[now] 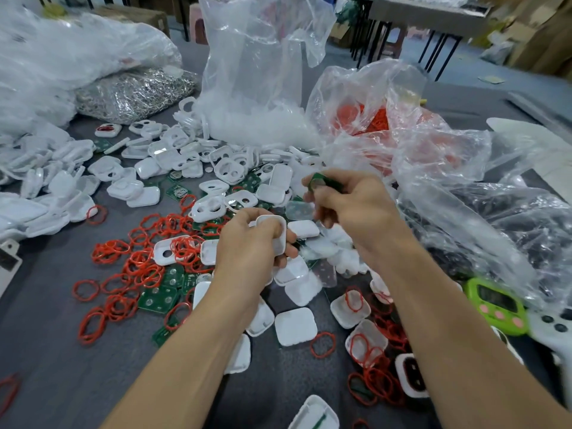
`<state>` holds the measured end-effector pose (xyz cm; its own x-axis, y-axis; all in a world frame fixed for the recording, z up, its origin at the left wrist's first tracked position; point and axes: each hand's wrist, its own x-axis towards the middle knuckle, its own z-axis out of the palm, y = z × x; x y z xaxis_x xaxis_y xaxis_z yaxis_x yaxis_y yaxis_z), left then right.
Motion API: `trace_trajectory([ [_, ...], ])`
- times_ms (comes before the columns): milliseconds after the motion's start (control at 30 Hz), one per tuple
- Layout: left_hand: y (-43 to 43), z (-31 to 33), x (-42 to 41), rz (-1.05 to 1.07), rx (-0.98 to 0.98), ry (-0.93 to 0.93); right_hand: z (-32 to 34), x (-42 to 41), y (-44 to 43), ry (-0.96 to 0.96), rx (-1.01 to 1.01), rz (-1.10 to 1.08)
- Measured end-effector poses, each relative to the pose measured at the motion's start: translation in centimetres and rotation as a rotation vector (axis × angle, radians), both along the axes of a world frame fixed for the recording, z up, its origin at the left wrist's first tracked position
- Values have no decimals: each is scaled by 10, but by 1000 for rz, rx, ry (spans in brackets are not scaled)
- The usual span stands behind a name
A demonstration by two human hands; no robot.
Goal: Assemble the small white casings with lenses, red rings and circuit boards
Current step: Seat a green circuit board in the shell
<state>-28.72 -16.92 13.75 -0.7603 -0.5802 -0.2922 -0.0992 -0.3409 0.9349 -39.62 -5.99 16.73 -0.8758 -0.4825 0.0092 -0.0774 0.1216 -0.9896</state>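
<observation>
While the left hand (247, 246) grips a white casing (275, 230) with fingers curled round its edges, the right hand (349, 205) pinches a green circuit board (323, 181) between thumb and fingertips. The two are held up above the desk (55, 335), near each other but not touching. Step in hand, by my reading: seating the board in the casing.

Notes for doing it well:
- Casing's open side looks turned away from the camera. Cannot tell whether a lens or ring already sits inside; worth a glance before the board covers it.
- Board is blurred and its facing is unclear. The round metal pads, as on the loose boards (158, 297) on the desk, probably need to line up with the casing's holes.
- Hold the board by its edges and bring it in flat, not corner first. A tilted board may jam on the rim.
- Left thumb and fingers should stay off the opening so the board has a clear way in.
- Press evenly once it sits; a thin board may flex if pushed at one end.

Red rings (139, 261) lie scattered close by on the left, with more casings all round, so the next part is within easy reach.
</observation>
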Motion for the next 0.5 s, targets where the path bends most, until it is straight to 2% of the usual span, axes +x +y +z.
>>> trace_trajectory([
  [67, 4, 1, 0, -34, 5, 7, 5, 16, 21, -198, -148, 59],
  [167, 11, 2, -2, -102, 129, -15, 4, 36, 48, -300, -264, -4],
  [333, 19, 0, 2, -289, 251, 5, -8, 45, 66, -135, -222, -244],
  [500, 19, 3, 4, -394, 356, -15, -14, 44, 68, 22, -141, -237],
])
